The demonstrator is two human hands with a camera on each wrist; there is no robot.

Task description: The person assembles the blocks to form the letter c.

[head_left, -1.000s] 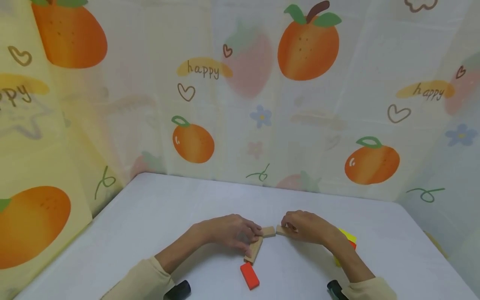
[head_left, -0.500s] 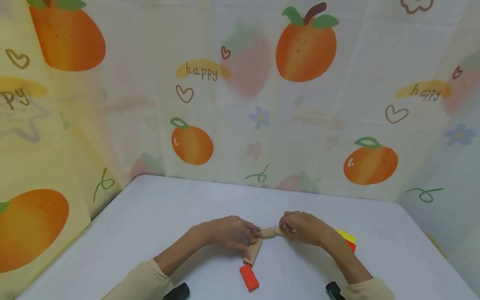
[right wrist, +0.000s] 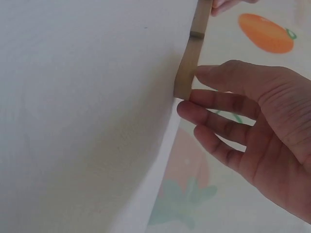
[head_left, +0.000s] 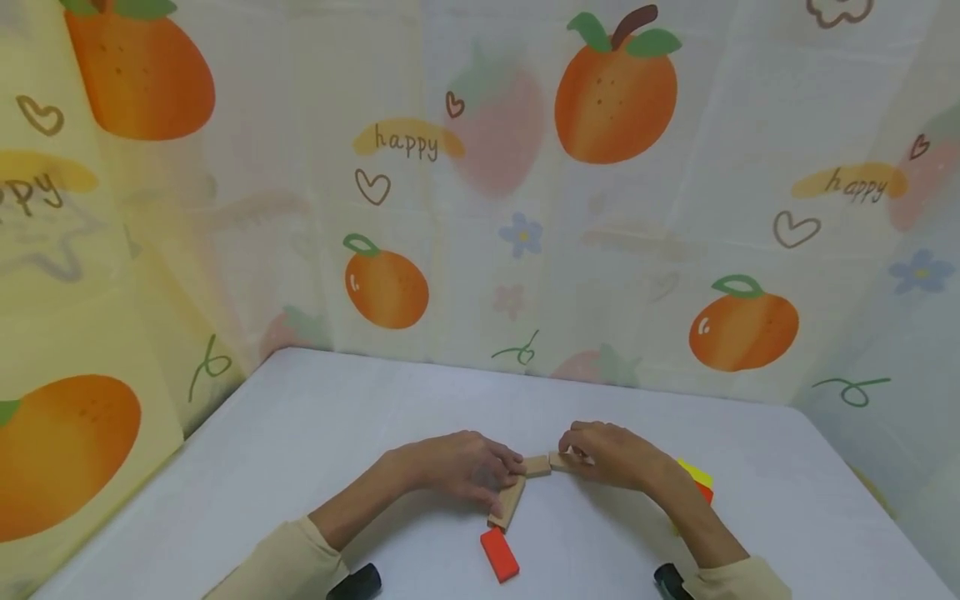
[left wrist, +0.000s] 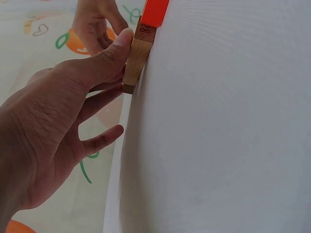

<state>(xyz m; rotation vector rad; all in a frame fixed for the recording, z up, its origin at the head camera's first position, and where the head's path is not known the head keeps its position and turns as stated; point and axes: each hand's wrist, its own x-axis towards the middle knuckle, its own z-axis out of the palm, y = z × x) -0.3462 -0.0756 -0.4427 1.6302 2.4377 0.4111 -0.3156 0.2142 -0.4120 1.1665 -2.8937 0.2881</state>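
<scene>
Three plain wooden blocks form a bent line on the white table. My left hand (head_left: pixel 461 467) holds the slanted wooden block (head_left: pixel 510 502) with its thumb at the near end and fingers toward the far end; the left wrist view shows the thumb against this block (left wrist: pixel 138 60). A short stretch of the middle wooden block (head_left: pixel 537 466) shows between my hands. My right hand (head_left: pixel 618 457) pinches the right-hand wooden block (right wrist: pixel 188 68) near its end, thumb on one side and fingers on the other. A red block (head_left: pixel 499 555) lies at the slanted block's near end.
A yellow block (head_left: pixel 693 472) and another red block (head_left: pixel 705 492) sit beyond my right forearm, partly hidden by it. Black objects (head_left: pixel 357 582) show beside both cuffs. A fruit-printed curtain (head_left: pixel 480 217) stands behind the white table (head_left: pixel 360 392).
</scene>
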